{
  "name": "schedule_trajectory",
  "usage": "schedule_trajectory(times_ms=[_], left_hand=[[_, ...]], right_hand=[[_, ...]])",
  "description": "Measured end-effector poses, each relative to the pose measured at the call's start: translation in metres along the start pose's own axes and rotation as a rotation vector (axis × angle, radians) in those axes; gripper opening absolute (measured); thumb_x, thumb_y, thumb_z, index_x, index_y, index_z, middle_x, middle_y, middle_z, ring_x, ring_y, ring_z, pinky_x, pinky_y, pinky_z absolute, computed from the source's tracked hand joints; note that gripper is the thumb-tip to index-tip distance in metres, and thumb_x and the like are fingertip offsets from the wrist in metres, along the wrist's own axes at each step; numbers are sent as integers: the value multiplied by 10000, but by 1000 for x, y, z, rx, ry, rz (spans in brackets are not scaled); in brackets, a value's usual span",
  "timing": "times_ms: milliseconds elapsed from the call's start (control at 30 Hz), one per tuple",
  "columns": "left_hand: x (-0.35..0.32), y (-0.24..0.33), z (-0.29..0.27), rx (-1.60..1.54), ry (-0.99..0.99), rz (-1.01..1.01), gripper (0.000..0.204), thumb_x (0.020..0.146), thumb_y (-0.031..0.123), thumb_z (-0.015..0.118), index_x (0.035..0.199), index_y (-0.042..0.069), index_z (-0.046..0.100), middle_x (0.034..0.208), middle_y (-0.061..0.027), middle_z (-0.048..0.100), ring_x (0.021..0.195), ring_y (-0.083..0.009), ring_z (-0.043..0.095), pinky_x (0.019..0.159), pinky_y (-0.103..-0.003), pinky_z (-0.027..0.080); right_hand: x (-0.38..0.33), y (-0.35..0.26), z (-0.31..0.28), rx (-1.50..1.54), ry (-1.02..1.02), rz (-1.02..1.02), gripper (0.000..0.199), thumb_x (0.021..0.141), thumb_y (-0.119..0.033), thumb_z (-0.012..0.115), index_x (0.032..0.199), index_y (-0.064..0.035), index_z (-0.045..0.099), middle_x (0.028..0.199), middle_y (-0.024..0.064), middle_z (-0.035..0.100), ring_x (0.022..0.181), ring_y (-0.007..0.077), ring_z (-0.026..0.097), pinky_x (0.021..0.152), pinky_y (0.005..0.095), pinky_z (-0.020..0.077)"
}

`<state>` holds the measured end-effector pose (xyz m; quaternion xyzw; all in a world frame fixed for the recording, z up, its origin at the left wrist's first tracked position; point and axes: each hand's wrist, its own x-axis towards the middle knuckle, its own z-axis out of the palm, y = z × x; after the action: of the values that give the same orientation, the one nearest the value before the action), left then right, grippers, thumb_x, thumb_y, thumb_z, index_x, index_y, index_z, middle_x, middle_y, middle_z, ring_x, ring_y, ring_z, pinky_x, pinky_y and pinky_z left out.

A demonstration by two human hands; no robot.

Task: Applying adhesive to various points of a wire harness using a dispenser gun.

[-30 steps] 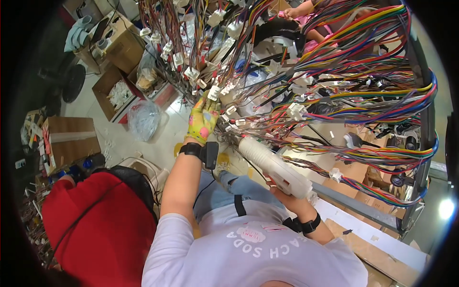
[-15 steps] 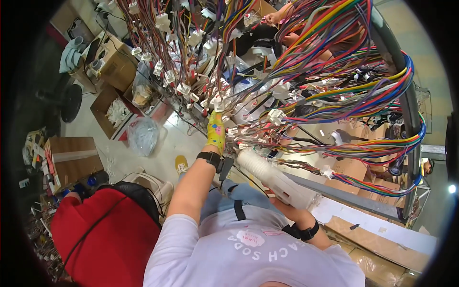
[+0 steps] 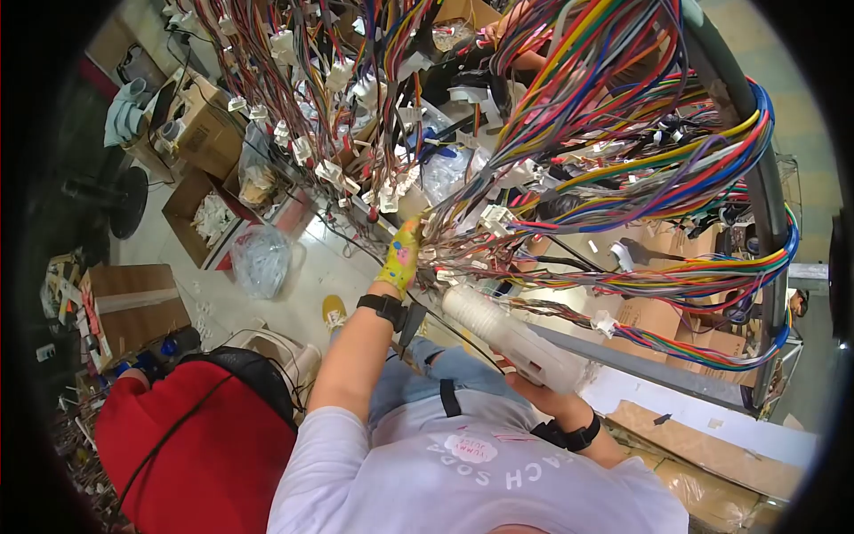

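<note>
My left hand [image 3: 404, 256] wears a yellow patterned glove and is closed at the lower ends of a hanging wire harness [image 3: 445, 233]. Its fingertips are partly hidden among the thin wires. White plastic connectors [image 3: 498, 219] dangle from the strands around it. My right hand [image 3: 535, 392], bare, is wrapped under a white tool with a ribbed barrel [image 3: 476, 311]; most of its fingers are out of sight behind the body. The barrel points up and left, toward the wires near my left hand.
Coloured wire bundles hang over a dark curved metal bar [image 3: 756, 196] on the right. Another person's arm [image 3: 525, 60] shows behind the wires. At my left sits a person in a red top [image 3: 196, 445]. Cartons [image 3: 133, 303] and a clear plastic bag [image 3: 261, 262] lie on the floor.
The view has shifted slightly. My left hand now sits lower against the wires, away from the white connector that was at its fingertips. The right hand keeps its grip on the white tool.
</note>
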<state>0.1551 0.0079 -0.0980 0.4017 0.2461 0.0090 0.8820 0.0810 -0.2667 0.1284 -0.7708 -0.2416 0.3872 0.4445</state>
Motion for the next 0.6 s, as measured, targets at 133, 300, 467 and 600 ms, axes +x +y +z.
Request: schedule_trajectory(times_ms=[133,300,467,600], left_hand=[[-23,9,6,-280,-135,68,481,906,301,450,1281,10,524,1184,-87,590,1082,-198,559,990,-325,407],[-62,17,-11,-488,-63,1,500,853,87,536,1346,43,466,1227,-74,571,1101,-181,555,961,-290,425],[-102,13,-29,-620,27,-7,440,914,112,509,1353,109,473,1252,-85,557,1075,-202,572,947,-317,444],[-127,23,-24,-728,62,-46,310,940,121,493,1244,74,527,1214,-118,571,1069,-281,572,893,-403,483]], right_hand=[[-1,-1,-3,-14,-26,13,597,828,93,575,1387,-42,412,1278,107,544,1193,212,517,980,330,435],[2,1,-3,16,-33,11,611,822,100,577,1390,-49,407,1282,106,545,1196,209,516,987,330,434],[4,-3,0,69,-46,3,622,822,101,591,1394,-53,401,1293,105,542,1179,206,531,981,334,444],[1,-5,-1,30,-29,-9,557,827,65,628,1347,-50,465,1220,89,598,1127,186,568,956,318,453]])
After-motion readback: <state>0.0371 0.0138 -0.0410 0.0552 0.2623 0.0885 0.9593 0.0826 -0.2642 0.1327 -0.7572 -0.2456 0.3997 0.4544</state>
